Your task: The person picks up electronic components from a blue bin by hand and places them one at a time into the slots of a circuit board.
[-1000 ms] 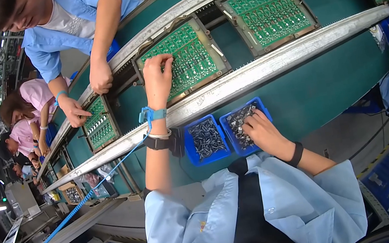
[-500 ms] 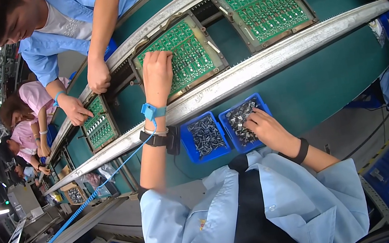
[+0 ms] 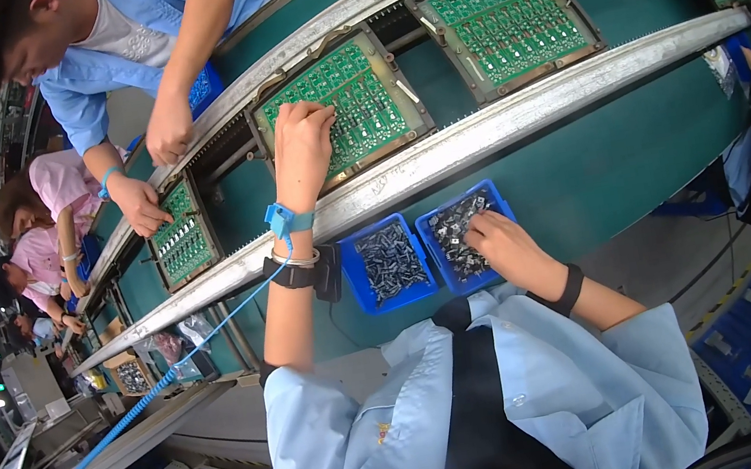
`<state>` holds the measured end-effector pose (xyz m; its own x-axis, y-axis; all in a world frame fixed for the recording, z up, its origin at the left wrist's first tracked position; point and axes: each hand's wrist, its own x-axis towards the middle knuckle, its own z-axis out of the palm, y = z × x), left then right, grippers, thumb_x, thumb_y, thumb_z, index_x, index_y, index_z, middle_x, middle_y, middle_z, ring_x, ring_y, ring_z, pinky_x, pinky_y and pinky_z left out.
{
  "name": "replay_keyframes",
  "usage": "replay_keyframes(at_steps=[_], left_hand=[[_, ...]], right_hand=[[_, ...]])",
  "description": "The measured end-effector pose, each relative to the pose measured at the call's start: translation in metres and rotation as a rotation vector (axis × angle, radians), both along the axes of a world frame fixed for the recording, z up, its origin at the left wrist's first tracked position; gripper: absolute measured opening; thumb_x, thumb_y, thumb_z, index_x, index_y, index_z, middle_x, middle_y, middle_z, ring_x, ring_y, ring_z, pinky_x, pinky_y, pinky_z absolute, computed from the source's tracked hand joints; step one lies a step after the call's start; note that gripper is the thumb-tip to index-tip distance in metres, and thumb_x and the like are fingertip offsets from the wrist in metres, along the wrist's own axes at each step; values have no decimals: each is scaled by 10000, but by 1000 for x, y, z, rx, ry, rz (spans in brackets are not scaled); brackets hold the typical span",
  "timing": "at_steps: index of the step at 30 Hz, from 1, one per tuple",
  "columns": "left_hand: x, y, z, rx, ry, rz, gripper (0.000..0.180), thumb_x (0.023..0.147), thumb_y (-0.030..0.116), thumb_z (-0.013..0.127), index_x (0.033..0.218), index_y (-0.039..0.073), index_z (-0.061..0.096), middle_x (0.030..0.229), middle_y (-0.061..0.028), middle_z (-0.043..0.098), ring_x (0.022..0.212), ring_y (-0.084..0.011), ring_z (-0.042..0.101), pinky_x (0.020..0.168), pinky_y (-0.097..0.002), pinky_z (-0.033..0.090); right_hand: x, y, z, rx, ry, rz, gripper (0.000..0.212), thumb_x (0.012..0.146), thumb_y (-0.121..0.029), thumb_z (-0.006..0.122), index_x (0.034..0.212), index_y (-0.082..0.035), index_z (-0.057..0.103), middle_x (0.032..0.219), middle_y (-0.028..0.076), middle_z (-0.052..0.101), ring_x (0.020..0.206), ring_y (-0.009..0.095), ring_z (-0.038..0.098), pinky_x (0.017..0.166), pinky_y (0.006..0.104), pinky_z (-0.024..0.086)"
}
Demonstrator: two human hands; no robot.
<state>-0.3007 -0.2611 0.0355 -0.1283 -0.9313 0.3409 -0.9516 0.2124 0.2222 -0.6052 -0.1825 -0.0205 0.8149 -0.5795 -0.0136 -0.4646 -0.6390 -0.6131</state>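
My left hand (image 3: pixel 303 142) is bent over a framed green circuit board panel (image 3: pixel 380 133), fingertips drawn together at its surface. Whatever those fingers hold, if anything, is hidden. My right hand (image 3: pixel 512 251) reaches into a blue bin (image 3: pixel 505 199) of small dark and silvery metal parts (image 3: pixel 458 224), its fingers bunched among them; I cannot make out a piece in the grip. Directly left of it stands a second blue bin (image 3: pixel 361 285) holding dark cylindrical components (image 3: pixel 392 263). A blue wrist strap (image 3: pixel 288 220) circles my left wrist.
Metal conveyor rails (image 3: pixel 441 152) cross the green bench. Another framed board panel (image 3: pixel 509 20) lies on the line to the right. Opposite, a co-worker's hand (image 3: pixel 139 210) touches a further board (image 3: pixel 183 239). A coiled blue cord (image 3: pixel 127 422) runs from my strap toward the lower left.
The view has shifted slightly. My left hand stays at the board and my right hand stays in the bin. The co-worker's other hand has lifted away from the rail a little.
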Motion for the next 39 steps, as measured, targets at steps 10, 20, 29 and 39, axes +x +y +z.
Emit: replay_keyframes(at_steps=[10,20,29,39], left_hand=[[-61,62,36,30,330,65,283,820,63,653,1102,47,634,898,-120,611,860,-319,540,804,-412,443],[-158,146,-68,345,251,-107,202,785,150,655,944,27,630,928,-117,566,915,-280,519,795,-383,410],[-167,148,-91,199,256,-45,281,681,52,639,960,32,609,927,-108,549,922,-270,505,815,-361,394],[-166,145,-91,171,373,-40,261,652,10,634,912,27,612,866,-90,566,879,-260,527,807,-357,406]], right_hand=[[-2,-12,23,273,-234,-271,78,886,-25,588,932,18,542,853,123,619,802,218,636,692,316,514],[27,-71,71,656,-676,-444,151,949,-46,558,1060,47,600,839,51,648,745,135,639,707,255,533],[95,-137,88,115,-248,-177,238,896,-52,616,1126,2,634,856,103,695,813,151,684,738,269,541],[159,-181,64,-296,-206,94,63,786,-14,652,813,41,668,778,198,667,734,324,674,681,361,541]])
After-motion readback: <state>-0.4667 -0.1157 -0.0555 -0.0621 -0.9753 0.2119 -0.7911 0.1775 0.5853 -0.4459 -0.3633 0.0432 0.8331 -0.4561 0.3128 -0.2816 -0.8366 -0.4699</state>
